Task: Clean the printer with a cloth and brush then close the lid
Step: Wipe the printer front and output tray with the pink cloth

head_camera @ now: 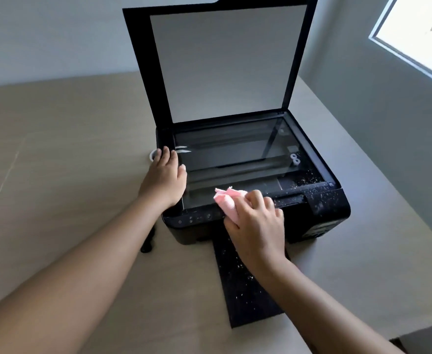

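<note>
Printer sat on desk, lid upright. My right hand was clenched on soft pink cloth at glass front edge; left hand lay open, flat, bracing left side. Glass prob fragile, light pressure best. Lid: grab top edge.

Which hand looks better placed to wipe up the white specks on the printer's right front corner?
The right hand. It already grips the pink cloth at the glass's front edge, beside the specks; the left hand rests flat on the printer's far side.
</note>
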A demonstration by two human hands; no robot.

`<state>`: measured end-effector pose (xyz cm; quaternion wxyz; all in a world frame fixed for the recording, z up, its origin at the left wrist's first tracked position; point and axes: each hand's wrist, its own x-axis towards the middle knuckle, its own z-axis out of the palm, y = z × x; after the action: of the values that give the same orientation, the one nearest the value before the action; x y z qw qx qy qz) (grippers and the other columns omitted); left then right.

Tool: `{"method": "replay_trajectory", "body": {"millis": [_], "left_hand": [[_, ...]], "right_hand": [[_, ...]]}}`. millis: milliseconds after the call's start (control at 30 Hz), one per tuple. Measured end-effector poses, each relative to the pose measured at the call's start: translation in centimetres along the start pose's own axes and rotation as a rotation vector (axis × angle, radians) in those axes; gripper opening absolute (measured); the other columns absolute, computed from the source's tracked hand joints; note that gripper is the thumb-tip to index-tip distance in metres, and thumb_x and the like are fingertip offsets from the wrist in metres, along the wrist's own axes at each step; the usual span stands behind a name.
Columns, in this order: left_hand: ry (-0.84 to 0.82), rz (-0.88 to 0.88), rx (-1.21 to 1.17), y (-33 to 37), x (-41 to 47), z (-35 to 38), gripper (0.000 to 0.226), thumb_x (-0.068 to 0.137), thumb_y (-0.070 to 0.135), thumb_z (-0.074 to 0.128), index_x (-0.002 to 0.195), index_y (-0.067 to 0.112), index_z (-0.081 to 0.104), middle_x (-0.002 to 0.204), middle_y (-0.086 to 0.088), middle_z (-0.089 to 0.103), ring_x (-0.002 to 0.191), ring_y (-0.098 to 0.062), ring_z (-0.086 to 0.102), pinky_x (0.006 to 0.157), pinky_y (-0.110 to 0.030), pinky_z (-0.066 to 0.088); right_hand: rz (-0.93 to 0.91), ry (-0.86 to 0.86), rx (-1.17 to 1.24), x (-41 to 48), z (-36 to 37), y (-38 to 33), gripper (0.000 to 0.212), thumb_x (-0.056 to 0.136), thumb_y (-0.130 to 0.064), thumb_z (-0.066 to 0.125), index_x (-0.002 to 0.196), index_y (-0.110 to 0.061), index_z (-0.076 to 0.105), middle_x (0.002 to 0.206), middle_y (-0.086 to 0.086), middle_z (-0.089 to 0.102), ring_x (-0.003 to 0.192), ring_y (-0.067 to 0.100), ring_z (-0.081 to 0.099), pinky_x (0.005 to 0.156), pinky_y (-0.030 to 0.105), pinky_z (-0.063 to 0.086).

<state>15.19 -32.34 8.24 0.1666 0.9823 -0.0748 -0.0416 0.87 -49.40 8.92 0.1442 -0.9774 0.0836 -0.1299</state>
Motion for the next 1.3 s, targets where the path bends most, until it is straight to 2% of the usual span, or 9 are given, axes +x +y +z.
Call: {"method": "replay_trajectory", "body": {"millis": [100,300,433,500,667,833,1000,1200,1300], "left_hand": [[0.069,0.000,-0.140,-0.5,-0.7,0.8,0.053,0.104,0.025,0.027,0.154,0.009,0.016,0.163,-0.003,0.003,0.150,-0.015,-0.006,0.117,-0.025,-0.003],[0.173,0.007,-0.286,-0.9,-0.5,1.8,0.047,0.104,0.014,0.030,0.150,0.005,0.029,0.161,-0.006,0.016,0.150,-0.017,0.002,0.116,-0.020,0.000],[0.165,0.036,-0.319,-1.5,-0.4,1.5,0.046,0.104,0.013,0.032,0.149,0.006,0.031,0.161,-0.005,0.017,0.150,-0.016,0.005,0.113,-0.016,0.000],[0.155,0.059,-0.309,-1.7,-0.4,1.4,0.046,0.104,0.014,0.033,0.149,0.006,0.030,0.161,-0.005,0.017,0.150,-0.016,0.005,0.113,-0.015,-0.001],[0.198,0.077,-0.307,-1.7,-0.4,1.7,0.047,0.104,0.013,0.031,0.150,0.006,0.029,0.161,-0.005,0.017,0.150,-0.017,0.005,0.111,-0.014,-0.001],[0.186,0.093,-0.296,-1.9,-0.5,1.6,0.047,0.103,0.013,0.031,0.150,0.003,0.027,0.161,-0.008,0.015,0.150,-0.020,0.004,0.111,-0.014,-0.003],[0.189,0.098,-0.215,-1.9,-0.4,1.9,0.048,0.104,0.017,0.027,0.151,0.005,0.024,0.162,-0.008,0.012,0.150,-0.020,0.001,0.115,-0.021,-0.002],[0.142,0.098,-0.167,-1.9,-0.6,1.7,0.049,0.104,0.018,0.027,0.151,0.005,0.022,0.162,-0.008,0.010,0.150,-0.019,0.001,0.118,-0.027,0.003],[0.127,0.077,-0.129,-1.6,-0.6,1.6,0.050,0.104,0.019,0.026,0.152,0.007,0.021,0.163,-0.005,0.009,0.150,-0.017,0.000,0.117,-0.026,0.004]], "right_hand": [[-0.250,-0.056,-0.008,0.0,0.2,-0.6,0.035,0.078,-0.044,0.050,0.111,-0.042,0.060,0.099,-0.009,0.055,0.087,0.021,0.055,0.069,0.036,0.045],[0.037,-0.066,-0.006,2.5,-0.4,2.3,0.042,0.081,-0.040,0.052,0.123,-0.043,0.053,0.107,-0.009,0.053,0.096,0.022,0.051,0.077,0.038,0.038],[-0.276,-0.157,-0.032,2.3,0.3,-2.4,0.037,0.085,-0.044,0.039,0.119,-0.049,0.052,0.102,-0.011,0.051,0.094,0.021,0.050,0.074,0.037,0.041],[-0.316,-0.132,0.003,1.6,-0.3,-1.3,0.038,0.081,-0.045,0.043,0.118,-0.051,0.052,0.098,-0.011,0.052,0.090,0.020,0.052,0.072,0.037,0.044],[-0.009,-0.075,-0.003,3.9,-0.5,-0.4,0.045,0.080,-0.039,0.059,0.122,-0.050,0.045,0.107,-0.006,0.054,0.097,0.028,0.054,0.078,0.040,0.042],[-0.275,-0.164,-0.054,2.2,0.3,-3.5,0.039,0.082,-0.046,0.045,0.121,-0.051,0.049,0.107,-0.012,0.052,0.096,0.021,0.050,0.076,0.037,0.044],[0.063,-0.038,-0.069,1.9,-0.6,1.7,0.045,0.082,-0.040,0.054,0.126,-0.047,0.051,0.105,-0.004,0.052,0.096,0.025,0.053,0.077,0.039,0.044],[-0.234,-0.141,0.023,0.4,-0.8,-1.1,0.040,0.082,-0.047,0.045,0.121,-0.047,0.053,0.102,-0.007,0.052,0.095,0.020,0.055,0.073,0.037,0.048],[-0.021,-0.018,-0.027,1.0,-1.8,4.5,0.045,0.079,-0.038,0.053,0.124,-0.044,0.051,0.101,-0.001,0.054,0.092,0.026,0.057,0.073,0.040,0.048]]}}
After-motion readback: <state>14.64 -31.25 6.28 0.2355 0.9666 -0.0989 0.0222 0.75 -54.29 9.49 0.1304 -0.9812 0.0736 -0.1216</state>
